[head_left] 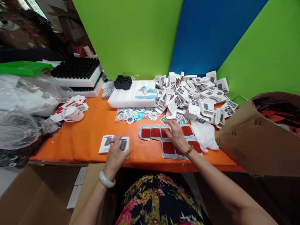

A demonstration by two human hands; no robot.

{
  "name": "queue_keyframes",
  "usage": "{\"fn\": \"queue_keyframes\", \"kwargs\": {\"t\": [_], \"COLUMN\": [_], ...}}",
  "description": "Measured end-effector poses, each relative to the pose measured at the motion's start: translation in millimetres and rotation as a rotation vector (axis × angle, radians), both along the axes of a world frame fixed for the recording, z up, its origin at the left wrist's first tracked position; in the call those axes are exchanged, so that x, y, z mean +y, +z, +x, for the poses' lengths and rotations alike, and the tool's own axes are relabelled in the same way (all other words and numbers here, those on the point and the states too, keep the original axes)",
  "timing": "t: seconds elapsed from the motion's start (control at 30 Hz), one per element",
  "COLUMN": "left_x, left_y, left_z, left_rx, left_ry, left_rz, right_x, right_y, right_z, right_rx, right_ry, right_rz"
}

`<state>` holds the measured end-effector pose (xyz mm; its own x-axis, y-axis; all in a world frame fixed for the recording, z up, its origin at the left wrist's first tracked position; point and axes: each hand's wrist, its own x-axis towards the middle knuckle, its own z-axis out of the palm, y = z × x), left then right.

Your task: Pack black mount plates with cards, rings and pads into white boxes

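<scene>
Flowered garment (159,200), one, worn by the person, nearest item; all places below are taken from the white foam block (131,99). Left hand (116,153), one, ringed, pale bangle at the wrist: nearer the wearer than the block, fingers bent over two printed white boxes (103,147); whether it grips one cannot be told. Right hand (177,136), one, beaded bracelet: to the block's near right, fingers part-bent over red square pads (145,133) laid in two rows; contact or grip cannot be told. Small white cartons (194,107), heaped, many standing open: right of the block. Black pieces (123,82), grouped: on the block. Mug (75,114), one: left of it.
</scene>
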<state>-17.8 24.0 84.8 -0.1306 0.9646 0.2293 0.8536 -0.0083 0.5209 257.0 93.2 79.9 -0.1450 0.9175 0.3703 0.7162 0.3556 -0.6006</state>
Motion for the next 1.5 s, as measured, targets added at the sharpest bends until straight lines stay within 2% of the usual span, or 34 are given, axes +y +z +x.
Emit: {"fn": "queue_keyframes", "kwargs": {"t": [0.1,0.17,0.23,0.3,0.37,0.47,0.53,0.6,0.67,0.73,0.8,0.83,0.9,1.0,1.1,1.2,1.3,1.5], "left_x": [23.5,33.8,39.3,40.0,36.9,27.9,20.6,12.9,4.9,-3.5,-12.4,-16.9,-25.4,-34.4,-36.7,-35.5,-35.4,-32.5], "left_y": [-5.0,-13.2,-22.5,-29.2,-30.7,-22.2,-11.5,-0.1,8.5,12.0,9.8,7.0,-0.2,-8.8,-11.1,-11.9,-15.8,-21.1], "left_z": [-45.8,-65.0,-74.2,-75.1,-69.6,-51.4,-33.2,-11.7,10.0,28.7,41.7,45.9,50.0,48.4,41.9,34.2,28.1,25.7], "left_rx": [0.157,0.224,0.250,0.250,0.235,0.128,-0.039,-0.253,-0.466,-0.717,-0.919,-0.988,-1.104,-1.351,-1.546,-1.616,-1.659,-1.709], "left_ry": [0.133,0.158,0.192,0.218,0.239,0.225,0.138,0.028,-0.078,-0.222,-0.313,-0.317,-0.234,-0.019,0.155,0.253,0.292,0.193], "left_rz": [-0.028,-0.087,-0.193,-0.249,-0.205,-0.056,0.012,-0.009,-0.105,-0.268,-0.473,-0.550,-0.617,-0.617,-0.611,-0.517,-0.424,-0.389], "right_x": [39.8,57.7,69.4,76.3,79.0,72.1,58.2,37.5,13.7,-6.9,-17.6,-17.9,-7.8,23.5,51.6,62.5,61.3,56.5], "right_y": [-10.3,-18.7,-24.6,-24.7,-17.2,6.7,25.6,40.5,47.0,44.8,36.6,31.5,20.9,7.5,-0.2,-1.8,-0.8,-1.5], "right_z": [29.8,42.3,49.1,52.3,53.1,48.0,37.8,22.0,2.2,-18.0,-34.6,-40.7,-48.2,-53.7,-63.3,-80.3,-97.8,-106.2], "right_rx": [-0.354,-0.484,-0.529,-0.494,-0.388,-0.127,0.078,0.241,0.364,0.485,0.512,0.484,0.350,-0.054,-0.360,-0.435,-0.479,-0.413], "right_ry": [-0.185,-0.221,-0.219,-0.211,-0.189,-0.153,-0.109,-0.008,0.152,0.322,0.463,0.516,0.546,0.413,0.362,0.402,0.470,0.579], "right_rz": [0.066,0.067,0.069,0.091,0.131,0.192,0.169,0.032,-0.196,-0.421,-0.594,-0.644,-0.637,-0.473,-0.434,-0.459,-0.487,-0.505]}}
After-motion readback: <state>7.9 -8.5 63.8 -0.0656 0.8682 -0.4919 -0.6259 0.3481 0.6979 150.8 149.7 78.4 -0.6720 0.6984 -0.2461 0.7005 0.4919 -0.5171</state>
